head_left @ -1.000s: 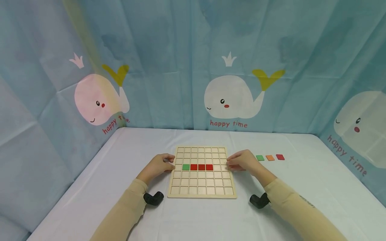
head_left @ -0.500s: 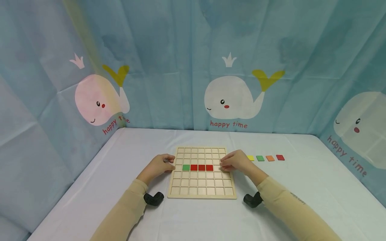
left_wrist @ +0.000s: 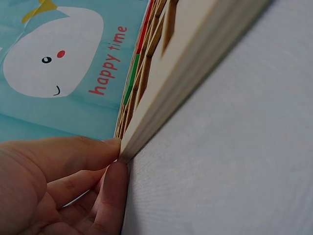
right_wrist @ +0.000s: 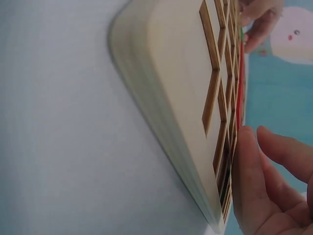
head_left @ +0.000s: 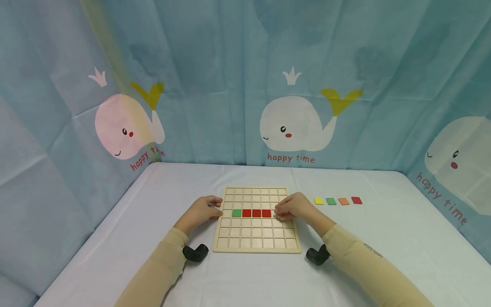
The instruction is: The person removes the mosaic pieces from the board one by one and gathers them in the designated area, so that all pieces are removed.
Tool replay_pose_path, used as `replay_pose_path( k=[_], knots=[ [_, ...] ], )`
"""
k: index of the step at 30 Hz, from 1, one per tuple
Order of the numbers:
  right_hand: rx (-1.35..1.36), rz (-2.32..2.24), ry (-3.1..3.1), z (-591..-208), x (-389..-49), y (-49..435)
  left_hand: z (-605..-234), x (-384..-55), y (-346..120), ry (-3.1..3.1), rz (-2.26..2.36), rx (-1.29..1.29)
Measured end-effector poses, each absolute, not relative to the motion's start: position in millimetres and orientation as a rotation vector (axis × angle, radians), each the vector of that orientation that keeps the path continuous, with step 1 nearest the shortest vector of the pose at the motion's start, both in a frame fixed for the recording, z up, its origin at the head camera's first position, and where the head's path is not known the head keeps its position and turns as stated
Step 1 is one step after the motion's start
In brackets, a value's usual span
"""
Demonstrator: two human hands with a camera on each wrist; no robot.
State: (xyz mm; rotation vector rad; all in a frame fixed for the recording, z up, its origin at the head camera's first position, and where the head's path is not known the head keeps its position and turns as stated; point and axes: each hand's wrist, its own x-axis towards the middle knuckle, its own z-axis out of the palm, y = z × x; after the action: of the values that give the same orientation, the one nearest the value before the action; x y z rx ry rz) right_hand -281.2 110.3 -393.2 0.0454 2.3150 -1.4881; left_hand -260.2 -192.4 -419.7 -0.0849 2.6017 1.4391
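Observation:
A square wooden board with a grid of recessed cells lies on the table. In its middle row a green tile stands left of three red tiles. My left hand holds the board's left edge, index finger and thumb against it in the left wrist view. Over the board's right side, just right of the red tiles, is my right hand, thumb and index fingertip close together. No tile shows clearly between them, and the cell beneath is largely hidden.
Right of the board, loose tiles lie in a row: a yellow tile, a green one, an orange tile and another red one. Another yellow corner shows behind my right hand. A white cloth covers the table; a whale-print curtain hangs behind.
My right hand has moved left from the board's right edge to beside the red tiles, uncovering the yellow tile. My left hand has stayed at the left edge.

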Motion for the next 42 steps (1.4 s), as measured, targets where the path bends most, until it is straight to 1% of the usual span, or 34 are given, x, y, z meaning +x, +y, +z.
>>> replay_pose_path(
  k=[12, 27, 42],
  knots=[
    [-0.009, -1.473, 2.318, -395.8, -281.4, 103.5, -421.8, -260.8, -193.2, 2.571, 1.472, -0.081],
    [0.042, -1.471, 2.295, -396.1, -285.1, 97.4, -421.6, -260.1, -193.1, 2.574, 1.472, -0.087],
    [-0.006, -1.484, 2.289, -396.8, -285.4, 95.6, -421.2, -260.3, -192.8, 2.571, 1.461, -0.091]
  ],
)
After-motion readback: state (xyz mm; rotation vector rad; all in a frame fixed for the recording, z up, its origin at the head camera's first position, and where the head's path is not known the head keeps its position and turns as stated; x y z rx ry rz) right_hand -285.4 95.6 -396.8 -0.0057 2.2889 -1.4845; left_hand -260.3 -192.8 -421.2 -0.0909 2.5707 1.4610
